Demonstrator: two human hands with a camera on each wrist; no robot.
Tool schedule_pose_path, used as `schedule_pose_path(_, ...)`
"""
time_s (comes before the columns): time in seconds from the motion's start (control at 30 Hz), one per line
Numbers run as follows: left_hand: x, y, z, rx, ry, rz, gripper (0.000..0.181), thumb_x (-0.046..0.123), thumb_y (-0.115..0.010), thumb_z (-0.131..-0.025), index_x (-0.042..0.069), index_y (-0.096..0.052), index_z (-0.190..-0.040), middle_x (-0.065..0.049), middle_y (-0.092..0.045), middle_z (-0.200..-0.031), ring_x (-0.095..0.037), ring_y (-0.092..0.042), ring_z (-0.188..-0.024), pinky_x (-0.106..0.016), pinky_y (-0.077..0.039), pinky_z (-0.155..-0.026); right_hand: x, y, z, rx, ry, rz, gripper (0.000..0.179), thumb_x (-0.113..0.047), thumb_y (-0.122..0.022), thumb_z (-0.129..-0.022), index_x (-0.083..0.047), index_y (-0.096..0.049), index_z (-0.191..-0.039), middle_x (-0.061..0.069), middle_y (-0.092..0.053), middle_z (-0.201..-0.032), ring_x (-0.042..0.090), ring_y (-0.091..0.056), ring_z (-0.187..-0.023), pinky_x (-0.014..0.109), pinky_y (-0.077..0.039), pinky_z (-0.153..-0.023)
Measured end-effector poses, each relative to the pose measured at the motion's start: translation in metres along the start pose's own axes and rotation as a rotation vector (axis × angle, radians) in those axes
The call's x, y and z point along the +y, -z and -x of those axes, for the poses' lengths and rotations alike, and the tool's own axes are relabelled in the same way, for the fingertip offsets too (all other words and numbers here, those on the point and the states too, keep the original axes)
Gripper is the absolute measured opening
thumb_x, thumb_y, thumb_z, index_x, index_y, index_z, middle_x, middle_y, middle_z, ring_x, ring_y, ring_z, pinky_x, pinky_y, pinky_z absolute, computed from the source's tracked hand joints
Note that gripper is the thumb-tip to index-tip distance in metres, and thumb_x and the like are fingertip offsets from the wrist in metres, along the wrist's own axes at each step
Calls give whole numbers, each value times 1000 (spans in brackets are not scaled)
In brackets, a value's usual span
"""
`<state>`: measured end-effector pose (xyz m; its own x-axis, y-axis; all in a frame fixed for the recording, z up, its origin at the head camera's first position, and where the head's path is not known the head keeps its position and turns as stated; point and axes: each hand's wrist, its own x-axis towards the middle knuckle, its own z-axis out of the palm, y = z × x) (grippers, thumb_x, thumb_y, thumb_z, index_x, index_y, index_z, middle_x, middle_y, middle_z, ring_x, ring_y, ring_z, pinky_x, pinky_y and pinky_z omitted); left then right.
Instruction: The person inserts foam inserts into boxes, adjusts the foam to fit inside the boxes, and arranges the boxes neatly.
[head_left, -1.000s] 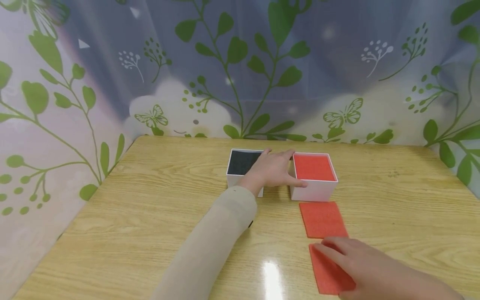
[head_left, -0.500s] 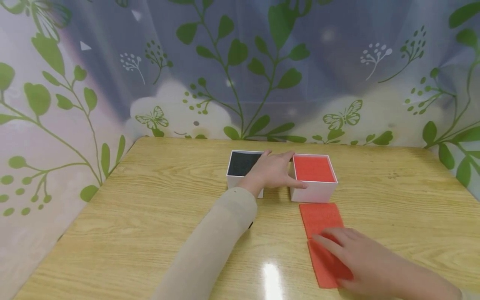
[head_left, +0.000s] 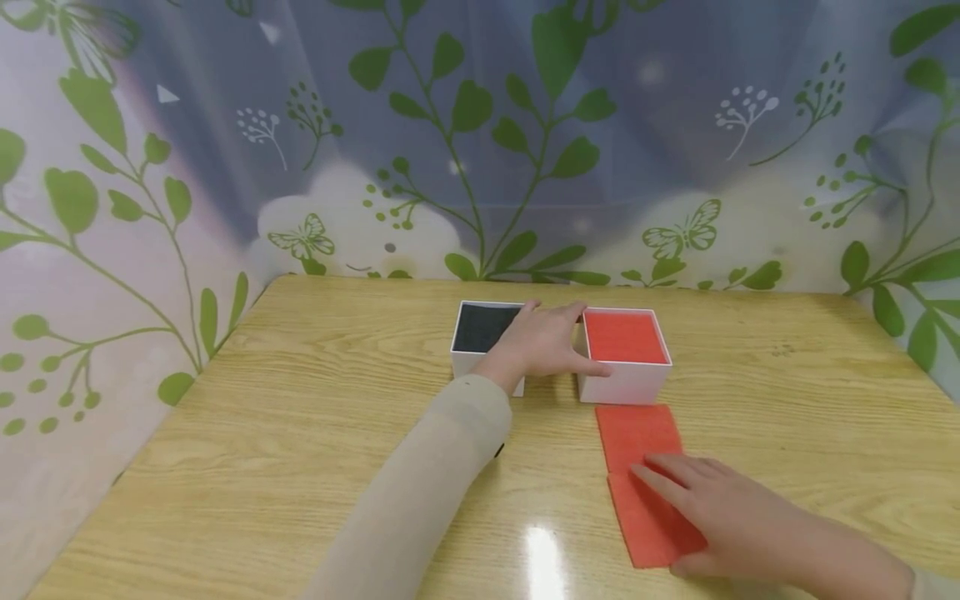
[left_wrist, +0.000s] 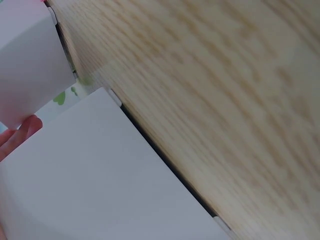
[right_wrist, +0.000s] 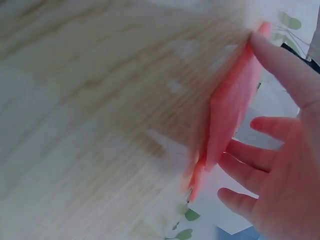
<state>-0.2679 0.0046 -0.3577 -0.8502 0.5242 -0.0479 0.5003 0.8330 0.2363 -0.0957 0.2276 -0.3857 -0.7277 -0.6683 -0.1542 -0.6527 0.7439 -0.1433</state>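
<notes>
My left hand [head_left: 543,340] holds the white box [head_left: 626,383] filled with a red stack [head_left: 624,336], its thumb on the front wall and fingers toward the back left corner. The forearm partly covers a second white box [head_left: 467,364] containing black material [head_left: 480,327]. Two flat, red cloth-like squares lie in line before the red-filled box. My right hand [head_left: 738,517] grips the near red square [head_left: 645,525], fingers at its far edge and thumb at its near edge. The far red square [head_left: 637,429] lies just beyond; the two meet, perhaps overlapping slightly.
Everything rests on a wood-grain table [head_left: 300,400]. A leaf-and-butterfly patterned curtain [head_left: 420,167] hangs behind its back edge and along the left side. In the left wrist view, a narrow gap separates the two boxes.
My right hand has slid the near red square forward and slightly left, closing the gap to the far square. My left hand keeps its place on the box.
</notes>
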Motion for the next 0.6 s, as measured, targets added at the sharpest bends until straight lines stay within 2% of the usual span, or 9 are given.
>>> schedule_pose_path(0.2,0,0,0,-4,4,5,107,80,-54,-67,18,-24,-149,10,-44,-140,-13,-43,-126,-42,-7,-112,-3,-1,-2,61,26,53,84,-49,-72,-74,-11,-40,-141,6,-45,-132,30,-45,-118,50,-39,-95)
schedule_pose_path(0.33,0,0,0,-3,5,7,107,80,-54,-67,19,-24,-149,10,-43,-140,-14,-43,-126,-42,-7,-112,-1,0,-5,146,40,140,86,-48,-75,-72,-8,-40,-140,10,-47,-129,32,-47,-114,51,-41,-93)
schedule_pose_path(0.43,0,1,0,0,8,11,107,80,-54,-67,18,-24,-149,9,-43,-141,-14,-42,-127,-42,-7,-112,4,1,-9,194,20,190,87,-49,-75,-73,-6,-40,-139,16,-47,-130,37,-47,-115,52,-42,-92)
schedule_pose_path(0.6,1,1,1,-2,7,18,106,79,-55,-68,18,-24,-149,8,-44,-140,-14,-42,-127,-42,-8,-112,13,2,-13,118,-37,116,89,-56,-69,-75,-5,-38,-141,21,-41,-138,42,-42,-121,55,-39,-94)
